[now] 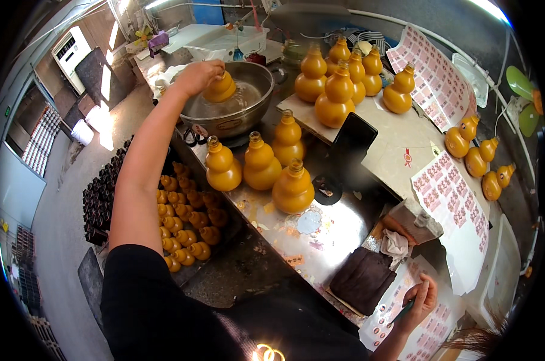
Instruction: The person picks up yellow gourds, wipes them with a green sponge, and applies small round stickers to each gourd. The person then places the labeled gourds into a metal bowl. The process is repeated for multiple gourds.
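Observation:
At the far left of the table, my left hand (201, 77) is closed around the upper part of a yellow gourd-shaped bottle (220, 90). The bottle is tilted, its wide end down in a metal basin (257, 113) of water. At the near right, my right hand (424, 298) grips a thin dark-green tool (403, 311), its exact kind unclear, above a sheet of small red labels (431, 330). Beside that sheet lies a folded dark-brown cloth (365, 280). Several more gourd bottles (293, 188) stand upright on the metal tabletop between my hands.
More gourd bottles (335, 99) stand on a raised board, with a phone (355, 137) propped at its edge. Label sheets (453, 192) hang down on the right. A crate of gourd bottles (185, 219) sits below left. A tissue box (413, 219) is near the cloth.

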Tool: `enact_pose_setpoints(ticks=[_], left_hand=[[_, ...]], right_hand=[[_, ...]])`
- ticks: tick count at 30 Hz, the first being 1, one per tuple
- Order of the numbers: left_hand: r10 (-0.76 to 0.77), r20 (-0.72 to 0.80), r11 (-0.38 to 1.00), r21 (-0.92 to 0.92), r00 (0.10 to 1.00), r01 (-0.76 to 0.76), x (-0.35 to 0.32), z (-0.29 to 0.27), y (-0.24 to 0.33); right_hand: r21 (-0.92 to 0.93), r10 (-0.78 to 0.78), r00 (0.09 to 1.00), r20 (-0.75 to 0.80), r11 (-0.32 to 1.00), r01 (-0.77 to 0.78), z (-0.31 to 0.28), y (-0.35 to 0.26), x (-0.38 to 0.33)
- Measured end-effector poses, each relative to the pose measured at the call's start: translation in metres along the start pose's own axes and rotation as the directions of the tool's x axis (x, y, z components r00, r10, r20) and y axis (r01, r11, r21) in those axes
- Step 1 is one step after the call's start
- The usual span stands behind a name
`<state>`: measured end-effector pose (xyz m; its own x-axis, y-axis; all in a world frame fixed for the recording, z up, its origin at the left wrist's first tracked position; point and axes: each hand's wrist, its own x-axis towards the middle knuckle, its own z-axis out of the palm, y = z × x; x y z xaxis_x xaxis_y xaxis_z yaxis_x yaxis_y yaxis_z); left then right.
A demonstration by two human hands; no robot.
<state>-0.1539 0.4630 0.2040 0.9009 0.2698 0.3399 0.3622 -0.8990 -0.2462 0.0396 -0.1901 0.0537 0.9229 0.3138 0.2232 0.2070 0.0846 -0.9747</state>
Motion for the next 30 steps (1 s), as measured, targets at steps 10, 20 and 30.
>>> enact_pose_setpoints(ticks=[10,20,30], left_hand=[[0.168,0.257,0.973,0.113,0.952,-0.202,-0.009,0.028,-0.001],[0.063,0.219,0.991,0.099,0.974,-0.087,-0.003,0.031,-0.023],[-0.147,0.101,0.974,0.19,0.984,0.126,-0.001,0.028,-0.009]], right_hand=[[-0.019,0.045,0.998,-0.032,0.999,-0.045,0.005,0.014,-0.011],[-0.043,0.083,0.995,-0.049,0.995,-0.085,0.001,0.021,-0.016],[-0.072,0.061,0.998,-0.024,0.995,-0.063,-0.001,0.022,-0.019]])
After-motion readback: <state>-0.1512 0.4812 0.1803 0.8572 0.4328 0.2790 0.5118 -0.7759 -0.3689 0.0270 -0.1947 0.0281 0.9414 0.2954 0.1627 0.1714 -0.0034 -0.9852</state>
